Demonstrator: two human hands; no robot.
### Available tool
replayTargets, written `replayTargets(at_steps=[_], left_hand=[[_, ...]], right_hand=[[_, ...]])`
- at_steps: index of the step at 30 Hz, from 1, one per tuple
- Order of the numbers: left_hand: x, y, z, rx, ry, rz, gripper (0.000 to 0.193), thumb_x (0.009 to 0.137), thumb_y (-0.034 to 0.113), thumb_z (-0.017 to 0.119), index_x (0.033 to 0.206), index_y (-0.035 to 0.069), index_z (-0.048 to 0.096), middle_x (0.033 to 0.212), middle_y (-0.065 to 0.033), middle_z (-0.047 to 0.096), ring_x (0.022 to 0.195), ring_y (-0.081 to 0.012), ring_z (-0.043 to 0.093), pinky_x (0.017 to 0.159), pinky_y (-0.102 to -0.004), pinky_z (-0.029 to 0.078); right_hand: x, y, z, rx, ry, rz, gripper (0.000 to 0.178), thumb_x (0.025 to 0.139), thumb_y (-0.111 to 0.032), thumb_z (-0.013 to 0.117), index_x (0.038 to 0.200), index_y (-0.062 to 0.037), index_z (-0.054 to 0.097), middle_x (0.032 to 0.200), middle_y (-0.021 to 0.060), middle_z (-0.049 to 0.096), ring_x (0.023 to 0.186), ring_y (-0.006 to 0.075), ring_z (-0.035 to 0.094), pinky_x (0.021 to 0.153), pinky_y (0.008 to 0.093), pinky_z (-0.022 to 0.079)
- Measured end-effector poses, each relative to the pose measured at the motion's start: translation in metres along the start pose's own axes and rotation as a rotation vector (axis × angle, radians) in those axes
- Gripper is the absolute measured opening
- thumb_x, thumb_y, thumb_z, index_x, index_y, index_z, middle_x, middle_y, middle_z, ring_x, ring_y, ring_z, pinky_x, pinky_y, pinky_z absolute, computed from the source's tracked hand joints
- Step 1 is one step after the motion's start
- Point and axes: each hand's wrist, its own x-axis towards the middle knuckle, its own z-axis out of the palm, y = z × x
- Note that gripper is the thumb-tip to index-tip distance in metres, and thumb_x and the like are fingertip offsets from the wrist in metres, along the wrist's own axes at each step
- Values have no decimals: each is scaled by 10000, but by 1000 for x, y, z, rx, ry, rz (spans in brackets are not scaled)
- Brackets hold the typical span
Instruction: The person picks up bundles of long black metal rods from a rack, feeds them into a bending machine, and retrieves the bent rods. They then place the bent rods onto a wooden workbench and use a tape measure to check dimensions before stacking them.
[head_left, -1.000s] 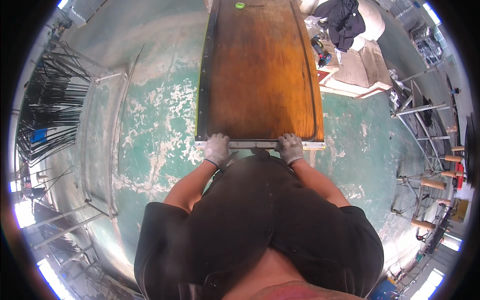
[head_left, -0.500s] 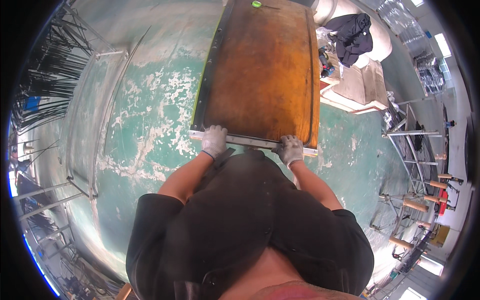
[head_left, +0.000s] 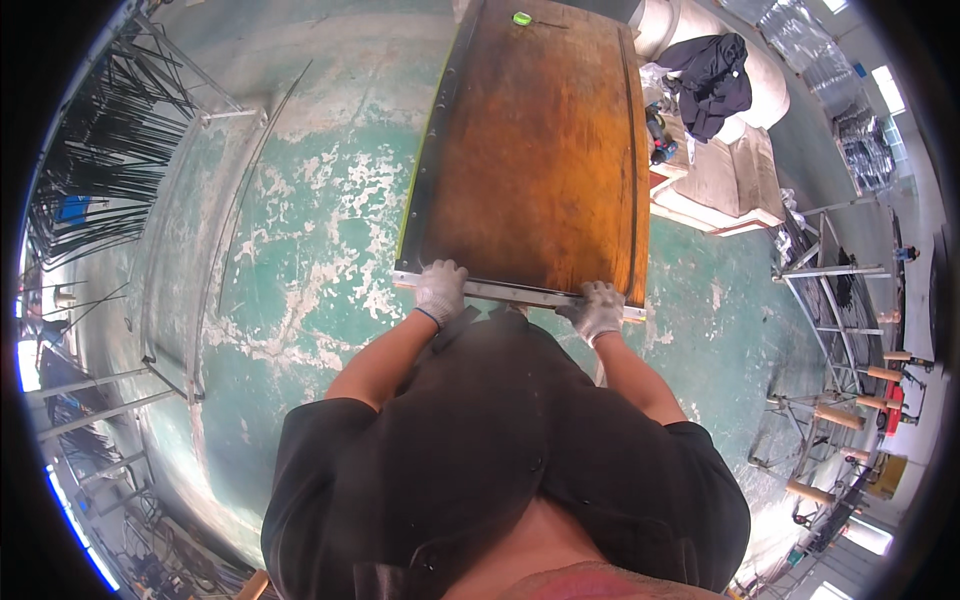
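Note:
My left hand (head_left: pixel 441 288), in a pale work glove, is closed over the near edge of a long wooden tabletop (head_left: pixel 545 170), close to its left corner. Near the right corner, my gloved right hand (head_left: pixel 596 308) grips the same edge. A light metal strip (head_left: pixel 520 295) with holes runs along this edge, between and under both hands. The brown wood is worn and stained. Down its left side goes a dark band (head_left: pixel 432 170) with studs, bordered in yellow-green. A thin dark line (head_left: pixel 638 170) follows the right side. My torso hides what lies below the edge.
A bright green tape measure (head_left: pixel 521 18) lies at the table's far end. To the right stand a beige sofa (head_left: pixel 715 185), a dark garment (head_left: pixel 712 85) and a power drill (head_left: pixel 660 140). Metal racks (head_left: pixel 835 300) line the right; thin black rods (head_left: pixel 110 170) hang at left.
The table and both hands sit slightly farther right and lower in the picture. Both hands keep to the near edge; my right hand's fingers look shifted on it.

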Motion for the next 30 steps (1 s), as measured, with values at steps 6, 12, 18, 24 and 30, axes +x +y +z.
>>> replayTargets(at_steps=[6, 12, 18, 24, 30], left_hand=[[-4, 0, -3, -32, 38, 21, 236, 855, 174, 732, 1082, 112, 748, 1160, -145, 686, 1168, -361, 655, 1017, -498, 545], [-7, 0, -7, -30, 25, 21, 264, 854, 161, 693, 1109, 124, 755, 1175, -136, 694, 1190, -337, 655, 1035, -467, 538], [-6, -3, -2, -49, 33, 34, 265, 850, 167, 697, 1103, 117, 754, 1171, -145, 691, 1196, -347, 647, 1065, -471, 517], [-4, -3, -1, -30, 16, 26, 306, 827, 202, 729, 1120, 116, 750, 1186, -147, 691, 1212, -351, 644, 1073, -475, 515], [-1, -5, 1, -34, 13, 35, 309, 826, 196, 730, 1124, 118, 749, 1190, -144, 694, 1213, -348, 646, 1059, -478, 525]], right_hand=[[-3, 0, -6, -22, 0, 61, 757, 699, -707, 893, 1133, -100, 764, 1208, 112, 734, 1240, 352, 627, 1083, 492, 465], [-5, -9, -19, -32, -59, 157, 803, 706, -717, 892, 1200, -99, 760, 1282, 128, 722, 1284, 368, 609, 1118, 468, 464], [-8, -9, -22, -13, -67, 214, 853, 712, -701, 890, 1285, -84, 747, 1360, 122, 699, 1344, 367, 582, 1180, 444, 446], [-6, 11, -22, -33, -89, 215, 868, 705, -713, 892, 1289, -89, 741, 1366, 115, 692, 1339, 342, 584, 1165, 438, 459], [-5, 17, -20, -34, -90, 209, 855, 693, -713, 900, 1259, -92, 745, 1335, 118, 699, 1323, 330, 597, 1147, 431, 471]])
